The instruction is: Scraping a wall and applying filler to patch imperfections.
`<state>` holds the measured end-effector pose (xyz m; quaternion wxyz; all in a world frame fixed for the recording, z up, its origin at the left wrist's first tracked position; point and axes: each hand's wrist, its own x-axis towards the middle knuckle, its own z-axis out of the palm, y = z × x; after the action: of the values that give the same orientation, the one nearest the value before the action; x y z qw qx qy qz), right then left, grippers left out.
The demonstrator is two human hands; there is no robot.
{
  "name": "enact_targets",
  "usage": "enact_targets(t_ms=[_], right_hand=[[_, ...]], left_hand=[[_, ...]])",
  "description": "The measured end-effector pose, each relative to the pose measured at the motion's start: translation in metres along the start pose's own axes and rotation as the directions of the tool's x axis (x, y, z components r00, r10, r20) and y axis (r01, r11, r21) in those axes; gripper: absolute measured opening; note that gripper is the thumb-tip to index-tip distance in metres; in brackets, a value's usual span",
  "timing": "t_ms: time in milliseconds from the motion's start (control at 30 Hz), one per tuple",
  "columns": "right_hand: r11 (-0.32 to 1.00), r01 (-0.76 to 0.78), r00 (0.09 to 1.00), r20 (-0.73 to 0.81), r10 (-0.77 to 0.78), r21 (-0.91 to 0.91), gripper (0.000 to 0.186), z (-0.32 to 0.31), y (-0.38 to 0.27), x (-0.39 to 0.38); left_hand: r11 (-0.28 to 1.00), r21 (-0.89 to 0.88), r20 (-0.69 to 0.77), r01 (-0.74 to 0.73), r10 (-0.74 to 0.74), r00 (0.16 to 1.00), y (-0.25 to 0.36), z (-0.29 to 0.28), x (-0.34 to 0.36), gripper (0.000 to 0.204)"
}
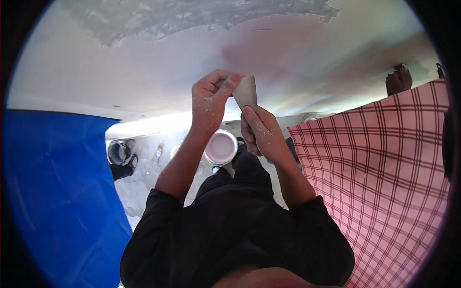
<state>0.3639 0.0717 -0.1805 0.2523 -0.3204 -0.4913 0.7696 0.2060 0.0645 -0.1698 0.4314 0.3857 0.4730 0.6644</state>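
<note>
Between my two hands I hold a small, bent grey-beige sheet of sandpaper (247, 90) in front of the wall. My left hand (211, 97) pinches its upper left edge between thumb and fingers. The lower end is gripped by my right hand (261, 130), with the thumb on top and the fingers curled behind. White dust specks both hands and wrists. The pale wall (158, 72) rises just beyond them, with a rough grey patch (201, 19) along its upper part and a pinkish-brown shaded area.
A white bucket (221, 147) with pinkish contents stands on the floor by my feet. At left hangs a blue sheet (57, 192), with a dirty bucket (118, 152) beside it. Pink checked cloth (370, 168) fills the right side. A dark brown object (399, 80) is against the wall.
</note>
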Motion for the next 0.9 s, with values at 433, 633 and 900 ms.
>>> enact_targets(t_ms=[433,633,900], right_hand=[[0.928,0.32,0.909,-0.214,-0.357,-0.19,0.026,0.021,-0.041,0.065],[0.973,0.191,0.952,-0.217,-0.217,-0.132,0.039,0.06,-0.027,0.076],[0.946,0.298,0.859,-0.397,-0.323,-0.124,0.042,0.063,-0.018,0.071]], left_hand=[[-0.147,0.735,0.521,-0.662,0.747,0.412,0.129,-0.08,0.064,0.035],[-0.693,0.717,0.695,-0.078,0.701,0.163,0.164,-0.074,0.086,0.039],[-0.618,0.759,0.648,-0.206,0.746,0.151,0.164,-0.084,0.052,0.041]])
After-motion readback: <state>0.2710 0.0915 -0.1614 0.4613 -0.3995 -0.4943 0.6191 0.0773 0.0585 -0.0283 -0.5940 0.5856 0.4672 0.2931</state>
